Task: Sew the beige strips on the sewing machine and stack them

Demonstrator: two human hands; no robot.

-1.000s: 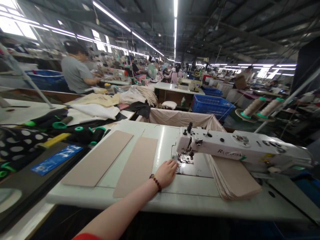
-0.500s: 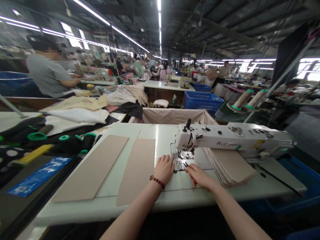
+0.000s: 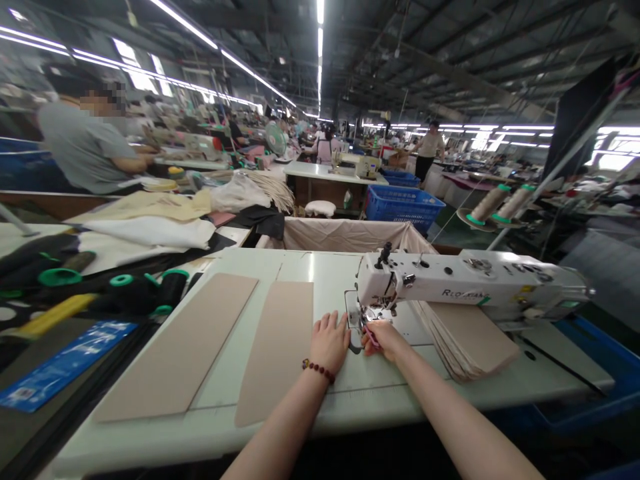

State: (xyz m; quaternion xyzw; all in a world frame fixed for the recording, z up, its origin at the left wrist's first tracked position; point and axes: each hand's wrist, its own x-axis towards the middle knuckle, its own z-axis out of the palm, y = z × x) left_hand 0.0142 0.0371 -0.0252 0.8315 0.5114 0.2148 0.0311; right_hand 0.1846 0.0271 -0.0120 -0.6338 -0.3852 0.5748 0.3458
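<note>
Pink-handled tool gripped beside a white sewing machine

The tool is held in the right hand, close to the machine's head; its tip is hidden. The left hand is laid palm down on the pale table, a beaded bracelet worn at the wrist. From the hands, two beige panels are laid out at nine o'clock, apart from each other. At three o'clock a stack of beige pieces is partly covered by the machine. Thread cones are mounted between one and two o'clock, and a grey-shirted co-worker is seen at ten
</note>
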